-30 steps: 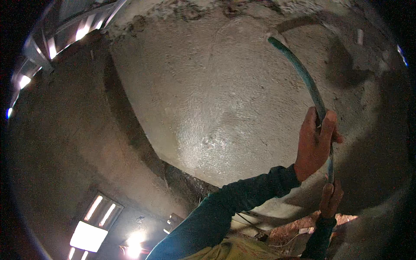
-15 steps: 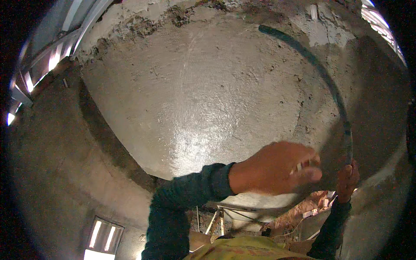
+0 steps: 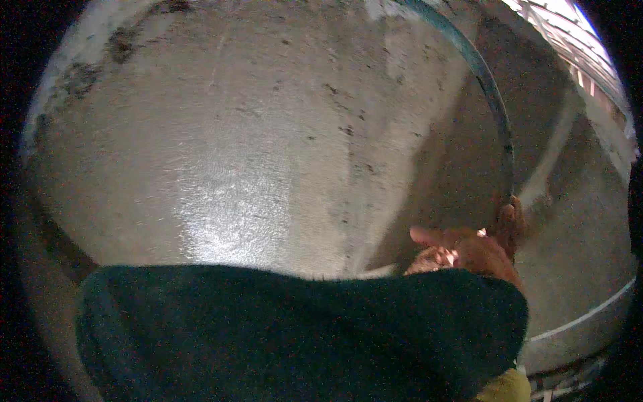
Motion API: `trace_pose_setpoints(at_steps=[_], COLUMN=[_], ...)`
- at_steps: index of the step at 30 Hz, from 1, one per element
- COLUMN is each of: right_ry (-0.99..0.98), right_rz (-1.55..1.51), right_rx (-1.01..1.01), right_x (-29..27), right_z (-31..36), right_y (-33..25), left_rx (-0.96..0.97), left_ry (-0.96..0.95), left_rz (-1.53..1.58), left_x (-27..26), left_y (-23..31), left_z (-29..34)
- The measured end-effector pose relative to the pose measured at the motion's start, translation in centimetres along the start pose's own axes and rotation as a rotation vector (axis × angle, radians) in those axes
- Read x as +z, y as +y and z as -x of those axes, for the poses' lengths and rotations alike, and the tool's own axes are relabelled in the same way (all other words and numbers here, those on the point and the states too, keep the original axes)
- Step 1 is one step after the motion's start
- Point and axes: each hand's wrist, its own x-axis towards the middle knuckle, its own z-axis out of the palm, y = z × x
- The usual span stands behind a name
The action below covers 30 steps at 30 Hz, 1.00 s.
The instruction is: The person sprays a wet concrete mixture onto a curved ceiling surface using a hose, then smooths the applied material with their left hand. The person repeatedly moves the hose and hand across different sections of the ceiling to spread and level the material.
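A long, thin, dark green-grey straightedge bar [image 3: 492, 94], bent into an arc by the lens, runs from the top of the view down the right side of a wet plastered wall [image 3: 301, 147]. My right hand [image 3: 510, 221] is closed round its lower end. Just left of that, my left hand [image 3: 469, 249] is partly covered by its own sleeve. One of its fingers points left, apart from the others, and I see nothing held in it. The dark green left sleeve [image 3: 301, 328] fills the lower part of the view.
Pits and dark spots mark the plaster, and a bright glare lies left of the middle. On the right the surface turns to a shadowed grey wall [image 3: 583, 254] with a pale line low down. Roof slats [image 3: 569, 40] show at the upper right.
My view has swung right and closer to the wall. The left arm has come up across the lower picture, its hand now near the right hand. The right hand still holds the bar.
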Motion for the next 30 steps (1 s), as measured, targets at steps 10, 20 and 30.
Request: trace_pose_setpoints(at_steps=[10,20,30], right_ry=[-0.021,-0.097,-0.141], right_rz=[0.094,-0.027,0.054], right_rx=[0.047,0.052,0.136], right_x=[-9.4,-7.9,-8.6], right_z=[-1.0,0.1,2.4], right_y=[2.8,4.5,4.7], left_rx=[0.034,-0.070,-0.369], left_ry=[0.180,0.143,0.457], left_rz=[0.028,-0.046,-0.246], left_x=[1.4,2.2,4.6], left_y=[2.4,0.7,1.0], left_z=[-4.9,-4.5,-7.1])
